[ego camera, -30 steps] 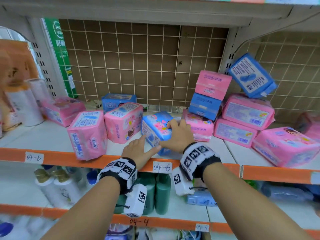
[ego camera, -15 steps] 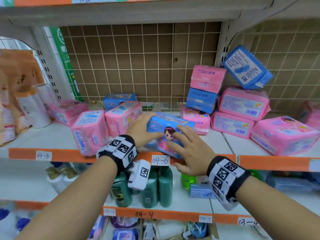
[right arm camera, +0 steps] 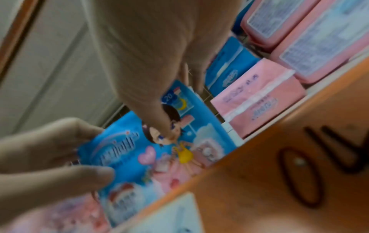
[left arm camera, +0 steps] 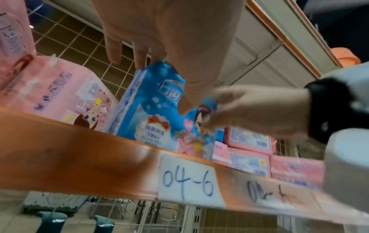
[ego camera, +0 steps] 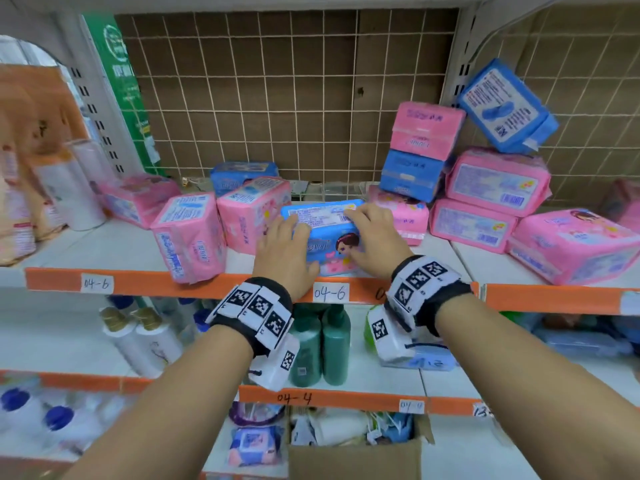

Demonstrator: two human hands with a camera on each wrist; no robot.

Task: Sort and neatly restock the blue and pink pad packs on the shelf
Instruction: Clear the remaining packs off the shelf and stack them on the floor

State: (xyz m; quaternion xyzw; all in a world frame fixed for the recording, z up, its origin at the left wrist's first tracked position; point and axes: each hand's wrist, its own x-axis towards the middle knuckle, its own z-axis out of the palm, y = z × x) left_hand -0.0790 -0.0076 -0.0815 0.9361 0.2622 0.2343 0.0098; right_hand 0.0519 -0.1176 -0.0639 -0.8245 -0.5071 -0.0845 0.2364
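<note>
The blue pad pack [ego camera: 329, 237] stands on edge at the front of the shelf [ego camera: 104, 244], just beside a pink pack [ego camera: 254, 213]; the left hand [ego camera: 284, 258] clasps its left end, the right hand [ego camera: 375, 242] its right end, fingers over the top.

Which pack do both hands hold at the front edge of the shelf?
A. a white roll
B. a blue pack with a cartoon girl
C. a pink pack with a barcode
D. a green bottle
B: the left hand and right hand grip the two ends of the blue pack, whose front shows a cartoon girl.
</note>
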